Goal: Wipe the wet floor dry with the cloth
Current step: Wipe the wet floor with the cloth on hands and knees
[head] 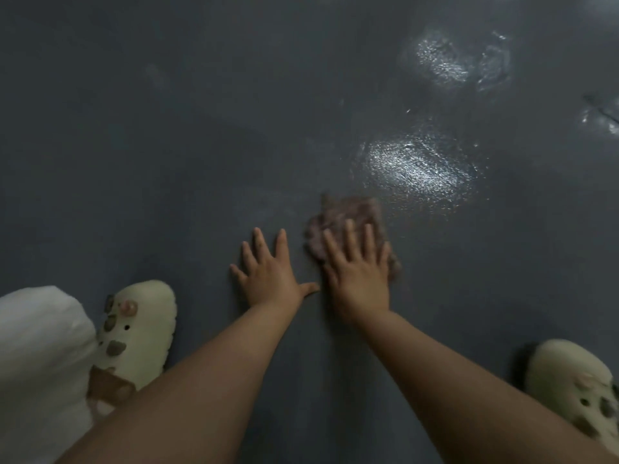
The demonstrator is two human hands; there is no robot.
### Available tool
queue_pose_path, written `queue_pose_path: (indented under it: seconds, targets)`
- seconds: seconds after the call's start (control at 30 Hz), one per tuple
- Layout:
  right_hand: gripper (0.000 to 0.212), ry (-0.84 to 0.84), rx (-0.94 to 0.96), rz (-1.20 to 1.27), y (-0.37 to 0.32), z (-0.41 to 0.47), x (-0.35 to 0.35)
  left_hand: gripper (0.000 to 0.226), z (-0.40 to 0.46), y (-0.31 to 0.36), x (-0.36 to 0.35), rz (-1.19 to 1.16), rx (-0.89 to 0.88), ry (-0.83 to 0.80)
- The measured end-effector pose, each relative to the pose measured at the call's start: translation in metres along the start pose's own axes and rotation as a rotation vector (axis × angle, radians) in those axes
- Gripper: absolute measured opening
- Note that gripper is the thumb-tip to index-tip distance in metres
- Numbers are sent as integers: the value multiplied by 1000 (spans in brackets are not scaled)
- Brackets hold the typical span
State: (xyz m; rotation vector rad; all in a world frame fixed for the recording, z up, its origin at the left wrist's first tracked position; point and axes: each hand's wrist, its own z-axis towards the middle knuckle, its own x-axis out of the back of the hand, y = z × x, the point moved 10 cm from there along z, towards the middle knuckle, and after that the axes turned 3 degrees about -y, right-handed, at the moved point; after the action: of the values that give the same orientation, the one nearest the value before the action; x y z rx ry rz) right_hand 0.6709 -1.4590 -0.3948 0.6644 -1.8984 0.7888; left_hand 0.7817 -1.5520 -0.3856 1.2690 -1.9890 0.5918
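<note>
1. The right hand lies palm down on a crumpled, mauve-brown cloth, its fingers straight and slightly spread, pressing the fabric flat against the floor rather than gripping it.
2. The cloth sits on the dark grey floor in the lower middle of the view, partly under the right hand; its far edge sticks out beyond the fingertips and looks blurred.
3. The left hand rests flat on the bare floor just beside the cloth, on its left side. Its fingers are spread wide and straight, and the thumb points toward the right hand, ending very close to it; I cannot tell if they touch.
4. A shiny wet patch glistens on the floor just beyond and to the right of the cloth.
5. A second wet patch lies farther off toward the upper right, and a smaller wet glint shows at the right edge.
6. Both bare forearms reach in from the bottom of the view.
7. A cream clog with small charms stands on the floor at the lower left, next to a white garment covering the knee.
8. A matching clog stands at the lower right, well apart from the first.
</note>
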Motion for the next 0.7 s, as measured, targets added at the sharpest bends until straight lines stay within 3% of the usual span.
queue_pose_path:
  seconds: [0.1, 0.17, 0.23, 0.33, 0.43, 0.5, 0.6, 0.7]
  targets:
    - [51, -60, 278, -113, -16, 2, -9, 111, 2, -7, 1, 4, -30, 21]
    - [56, -45, 333, -157, 1, 16, 1, 107, 2, -11, 2, 6, -48, 22]
    - [60, 10, 168, -100, 35, 45, 22, 102, 4, -17, 6, 6, -78, 56]
    - [53, 55, -270, 39, 84, 78, 47, 97, 7, -23, 12, 18, -129, 105]
    - [53, 71, -460, 128, 66, 87, 50, 97, 13, -28, 21, -16, -147, 145]
    - [53, 48, -384, 129, 26, 87, 37, 98, 21, -35, 32, -85, -131, 174]
    - [55, -44, -42, 33, -55, 63, 5, 103, 36, -49, 48, -103, -101, 154]
    - [57, -88, 178, -91, -86, 38, -13, 117, 55, -64, 57, -78, -42, 63]
